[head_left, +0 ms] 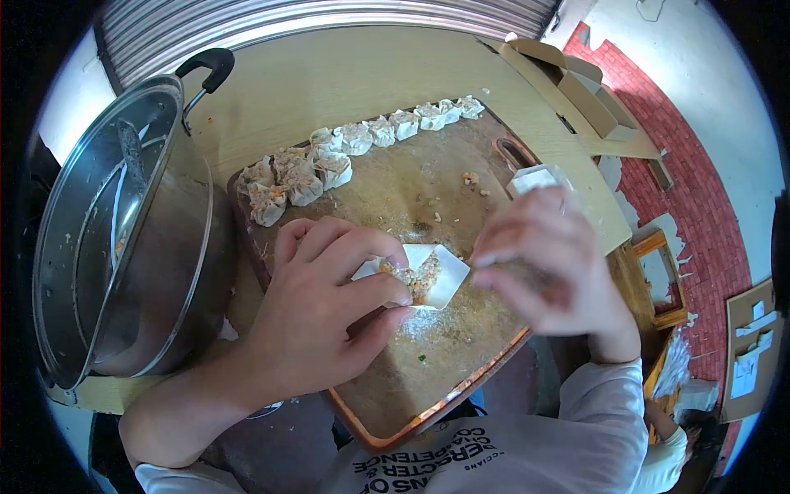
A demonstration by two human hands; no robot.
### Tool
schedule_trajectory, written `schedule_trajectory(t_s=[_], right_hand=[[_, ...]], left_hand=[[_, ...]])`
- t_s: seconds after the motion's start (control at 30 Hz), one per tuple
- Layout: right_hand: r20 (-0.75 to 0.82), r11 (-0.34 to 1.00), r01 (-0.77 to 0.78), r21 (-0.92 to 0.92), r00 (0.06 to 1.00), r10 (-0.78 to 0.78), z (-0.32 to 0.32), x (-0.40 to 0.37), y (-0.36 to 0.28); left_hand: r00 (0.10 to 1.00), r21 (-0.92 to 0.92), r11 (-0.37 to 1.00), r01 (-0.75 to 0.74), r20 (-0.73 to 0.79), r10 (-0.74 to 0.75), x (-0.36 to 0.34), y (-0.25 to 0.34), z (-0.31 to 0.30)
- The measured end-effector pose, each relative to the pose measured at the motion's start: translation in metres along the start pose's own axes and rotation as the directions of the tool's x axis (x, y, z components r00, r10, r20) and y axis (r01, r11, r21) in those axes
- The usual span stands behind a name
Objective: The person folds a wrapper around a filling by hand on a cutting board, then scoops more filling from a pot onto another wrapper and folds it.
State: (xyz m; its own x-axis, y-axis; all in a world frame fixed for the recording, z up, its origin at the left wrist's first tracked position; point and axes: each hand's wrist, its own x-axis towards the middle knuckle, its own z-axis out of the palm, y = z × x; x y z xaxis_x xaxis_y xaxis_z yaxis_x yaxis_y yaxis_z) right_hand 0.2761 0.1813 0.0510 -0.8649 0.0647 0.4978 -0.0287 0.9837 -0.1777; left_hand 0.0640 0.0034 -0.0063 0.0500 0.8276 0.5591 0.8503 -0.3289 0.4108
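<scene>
A white wrapper (447, 280) with minced filling (423, 278) on it lies at the middle of the brown board (395, 206). My left hand (333, 305) pinches the wrapper's left side, fingertips against the filling. To the right of the wrapper is my right hand (551, 263), blurred, fingers curled and close to its right corner; whether it holds anything is hidden by the blur. Filled dumplings (355, 138) stand in a row along the board's far edge, with a cluster (296, 174) at its left end. A stack of white wrappers (539, 177) sits behind my right hand.
At the left stands a large metal pot (156, 255) with a black handle and a utensil inside. An opened cardboard box (588, 90) is at the back right of the table (329, 74). Another person's arm (661, 421) shows at the lower right.
</scene>
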Motion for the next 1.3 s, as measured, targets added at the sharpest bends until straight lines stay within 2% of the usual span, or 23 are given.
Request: schedule_trajectory(t_s=[0.07,0.1,0.17,0.4,0.47,0.57,0.83,0.9,1.0,1.17,1.3], right_hand=[[0.086,0.995,0.096,0.024,0.992,-0.097,0.005,-0.006,-0.015],[0.085,0.995,0.092,0.026,0.992,-0.094,0.010,-0.008,-0.018],[0.058,0.997,0.018,0.070,0.998,-0.023,0.021,-0.012,-0.020],[0.034,0.992,0.018,0.122,0.999,-0.022,0.036,-0.003,-0.012],[0.098,0.976,-0.065,0.207,0.994,0.046,0.036,0.000,-0.012],[0.147,0.965,-0.129,0.228,0.984,0.097,0.034,0.002,-0.014],[0.148,0.942,-0.158,0.298,0.982,0.118,0.041,0.006,-0.005],[0.154,0.931,-0.190,0.312,0.977,0.147,0.042,0.009,-0.005],[0.127,0.918,-0.191,0.347,0.980,0.156,0.042,0.012,-0.005],[0.220,0.881,-0.261,0.393,0.958,0.186,0.041,0.014,0.000],[0.158,0.902,-0.208,0.379,0.975,0.159,0.045,0.016,0.002]], left_hand=[[1.000,-0.006,1.000,0.007,0.001,-0.007,0.001,0.000,0.000],[1.000,-0.013,1.000,0.012,0.001,-0.012,0.001,0.000,0.000],[1.000,-0.016,1.000,0.017,0.006,-0.017,0.001,-0.001,0.001],[1.000,-0.028,0.999,0.021,-0.009,-0.021,0.002,-0.001,0.000],[1.000,-0.034,0.999,0.026,-0.013,-0.027,0.001,-0.002,0.001],[0.999,-0.050,0.998,0.032,-0.019,-0.033,0.001,-0.003,0.001],[0.997,-0.058,0.996,0.064,-0.032,-0.066,0.002,-0.002,0.000],[0.983,-0.079,0.984,0.162,-0.074,-0.168,0.002,-0.001,0.000],[0.979,-0.044,0.982,0.185,-0.079,-0.188,0.001,-0.003,0.000],[0.979,-0.042,0.983,0.178,-0.090,-0.181,0.000,-0.003,0.001],[0.990,-0.022,0.993,0.114,-0.081,-0.116,0.001,-0.002,0.002]])
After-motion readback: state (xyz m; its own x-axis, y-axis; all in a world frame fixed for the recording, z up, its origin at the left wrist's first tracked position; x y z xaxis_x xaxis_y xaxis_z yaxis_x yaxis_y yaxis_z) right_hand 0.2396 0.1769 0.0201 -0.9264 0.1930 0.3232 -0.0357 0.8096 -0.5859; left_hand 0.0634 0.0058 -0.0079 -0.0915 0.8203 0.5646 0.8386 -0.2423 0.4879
